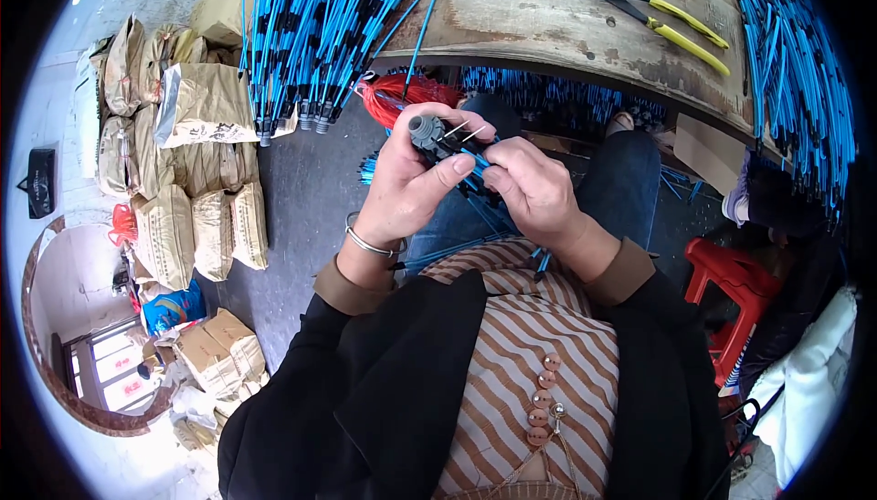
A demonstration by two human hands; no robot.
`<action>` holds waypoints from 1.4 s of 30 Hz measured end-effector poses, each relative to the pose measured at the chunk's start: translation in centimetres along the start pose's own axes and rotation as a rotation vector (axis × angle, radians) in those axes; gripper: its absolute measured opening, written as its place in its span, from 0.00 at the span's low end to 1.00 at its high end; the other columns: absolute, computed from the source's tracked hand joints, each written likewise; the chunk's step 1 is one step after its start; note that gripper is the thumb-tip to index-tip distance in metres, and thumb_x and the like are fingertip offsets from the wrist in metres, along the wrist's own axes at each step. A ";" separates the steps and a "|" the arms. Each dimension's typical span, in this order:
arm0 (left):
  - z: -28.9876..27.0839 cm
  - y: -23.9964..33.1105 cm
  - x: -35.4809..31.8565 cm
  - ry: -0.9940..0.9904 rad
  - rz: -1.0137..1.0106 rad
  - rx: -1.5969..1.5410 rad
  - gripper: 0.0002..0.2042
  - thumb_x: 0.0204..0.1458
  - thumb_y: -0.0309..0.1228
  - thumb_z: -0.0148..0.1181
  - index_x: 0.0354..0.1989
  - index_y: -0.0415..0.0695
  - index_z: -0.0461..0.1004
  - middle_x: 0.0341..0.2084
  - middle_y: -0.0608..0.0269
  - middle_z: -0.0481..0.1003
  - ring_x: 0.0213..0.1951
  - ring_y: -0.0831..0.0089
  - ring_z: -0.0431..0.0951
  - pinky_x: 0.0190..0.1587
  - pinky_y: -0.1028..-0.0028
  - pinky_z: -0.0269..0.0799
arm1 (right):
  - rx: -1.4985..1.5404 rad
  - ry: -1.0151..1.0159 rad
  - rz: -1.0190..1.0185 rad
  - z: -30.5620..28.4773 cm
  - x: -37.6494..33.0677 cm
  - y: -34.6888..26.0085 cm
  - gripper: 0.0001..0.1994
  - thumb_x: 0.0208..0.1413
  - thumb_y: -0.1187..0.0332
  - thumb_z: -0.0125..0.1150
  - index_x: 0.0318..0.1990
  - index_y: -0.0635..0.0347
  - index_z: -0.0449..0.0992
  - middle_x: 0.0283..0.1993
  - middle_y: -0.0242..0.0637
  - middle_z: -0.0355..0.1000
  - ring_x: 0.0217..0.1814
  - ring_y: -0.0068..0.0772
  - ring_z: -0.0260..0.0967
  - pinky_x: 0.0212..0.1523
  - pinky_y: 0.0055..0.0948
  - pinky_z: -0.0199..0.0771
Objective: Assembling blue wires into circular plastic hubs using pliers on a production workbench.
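My left hand [411, 176] is wrapped round a dark grey ribbed plastic hub [426, 131], its round end showing between thumb and fingers. Two thin pale metal pins or wires [466, 131] stick out beside the hub. Close against it, my right hand [537, 186] is closed, thumb against curled fingers; what it pinches is hidden. Blue rods [489, 210] with dark parts run from under both hands down toward my lap. Their join to the hub is mostly covered by my fingers.
A wooden table [512, 7] ahead holds yellow-handled pliers [662, 25] and bundles of blue rods [320, 34], with another pile [795, 71] at right. Red string [402, 98] hangs by the table edge. Stacked sacks [169, 235] stand left; a red stool [731, 285] is right, near another person's foot [736, 199].
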State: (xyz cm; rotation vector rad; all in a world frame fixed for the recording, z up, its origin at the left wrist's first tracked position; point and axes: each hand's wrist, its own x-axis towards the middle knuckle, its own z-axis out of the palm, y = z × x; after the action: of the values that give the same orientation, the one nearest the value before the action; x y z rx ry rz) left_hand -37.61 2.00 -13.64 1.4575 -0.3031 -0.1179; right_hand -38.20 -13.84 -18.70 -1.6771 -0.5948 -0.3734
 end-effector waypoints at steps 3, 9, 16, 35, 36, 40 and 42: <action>-0.3 0.2 -0.1 -0.046 -0.006 -0.048 0.19 0.46 0.20 0.56 0.48 0.40 0.62 0.41 0.48 0.72 0.45 0.61 0.72 0.51 0.65 0.66 | 0.054 -0.054 0.036 -0.4 0.6 -0.2 0.04 0.51 0.76 0.56 0.34 0.63 0.71 0.29 0.37 0.67 0.21 0.38 0.64 0.24 0.33 0.65; -1.1 -0.3 -0.4 -0.049 0.027 -0.016 0.19 0.46 0.20 0.57 0.48 0.40 0.62 0.43 0.46 0.72 0.46 0.60 0.72 0.52 0.65 0.66 | 0.001 -0.199 0.086 -0.7 2.0 -0.1 0.02 0.52 0.77 0.55 0.33 0.61 0.71 0.27 0.38 0.66 0.21 0.40 0.64 0.24 0.34 0.65; -2.1 -0.2 -0.5 0.008 -0.065 0.031 0.17 0.47 0.20 0.56 0.47 0.40 0.63 0.42 0.46 0.72 0.45 0.60 0.72 0.51 0.66 0.66 | 0.005 -0.258 0.131 0.4 2.2 0.3 0.01 0.52 0.76 0.54 0.30 0.62 0.70 0.27 0.39 0.67 0.22 0.43 0.64 0.25 0.37 0.65; 0.4 0.1 0.4 0.157 -0.111 0.030 0.10 0.47 0.17 0.54 0.38 0.40 0.65 0.33 0.49 0.75 0.38 0.62 0.75 0.46 0.67 0.70 | -0.123 -0.197 0.046 0.5 1.4 -0.3 0.02 0.51 0.76 0.54 0.30 0.62 0.68 0.28 0.42 0.68 0.22 0.45 0.65 0.25 0.39 0.68; 0.6 0.1 0.3 0.178 -0.106 0.012 0.10 0.46 0.16 0.53 0.37 0.40 0.65 0.32 0.49 0.75 0.37 0.62 0.75 0.46 0.66 0.70 | -0.188 -0.149 0.035 0.9 1.1 -0.9 0.02 0.51 0.76 0.55 0.29 0.62 0.69 0.28 0.42 0.68 0.22 0.44 0.65 0.25 0.38 0.68; 0.6 0.1 0.3 0.213 -0.095 -0.063 0.09 0.45 0.16 0.53 0.35 0.40 0.66 0.29 0.50 0.75 0.34 0.62 0.75 0.44 0.67 0.70 | -0.273 -0.130 0.056 1.2 0.7 -1.7 0.02 0.51 0.76 0.55 0.29 0.64 0.70 0.31 0.42 0.69 0.21 0.42 0.65 0.25 0.37 0.67; 0.5 0.0 0.3 0.227 -0.087 -0.120 0.09 0.44 0.16 0.53 0.33 0.40 0.66 0.28 0.51 0.74 0.33 0.63 0.75 0.43 0.67 0.70 | -0.293 -0.158 0.084 1.2 0.8 -1.9 0.02 0.50 0.76 0.56 0.29 0.65 0.71 0.33 0.42 0.70 0.20 0.41 0.64 0.24 0.35 0.67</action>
State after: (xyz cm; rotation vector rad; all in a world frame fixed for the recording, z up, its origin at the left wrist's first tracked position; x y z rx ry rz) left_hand -37.42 1.41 -13.52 1.3506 -0.0464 -0.0389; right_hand -38.73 -12.31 -17.00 -2.0198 -0.6049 -0.2784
